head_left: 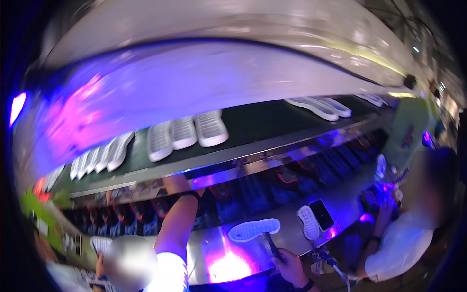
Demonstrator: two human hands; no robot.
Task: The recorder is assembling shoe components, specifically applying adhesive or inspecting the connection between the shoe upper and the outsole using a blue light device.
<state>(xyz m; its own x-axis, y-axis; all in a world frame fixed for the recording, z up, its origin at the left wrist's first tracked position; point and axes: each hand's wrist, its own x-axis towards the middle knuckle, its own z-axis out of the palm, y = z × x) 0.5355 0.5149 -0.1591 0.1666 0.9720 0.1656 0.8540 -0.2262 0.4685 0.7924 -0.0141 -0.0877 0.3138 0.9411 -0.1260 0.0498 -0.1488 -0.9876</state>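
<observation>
Left arm (172,233): comes in from the lower edge and stretches away over the bench, leaning right as it climbs, up to a black wristband (190,194)
Left hand (176,183): angled back leftward, mostly hidden at the upper belt's metal rim (146,177); cannot tell whether it grasps anything
Bench (197,253): open metal between left arm and sole, with a bright pink-white glare on the near side
Sole (255,229): white, flat on the bench; long axis runs mostly left to right, right end slightly farther away; cannot tell which end is the toe
Tool (277,253): dark, slanting away and a little left, its tip at the sole's near edge, right half; contact unclear
Right hand (290,268): grasping the tool's handle, by the bench's near edge, wrist toward the lower right
Small sole (308,222): just beside a phone (321,215), both pointing mostly away, bounding the room rightward
Co-worker (404,248): close at the far right
</observation>
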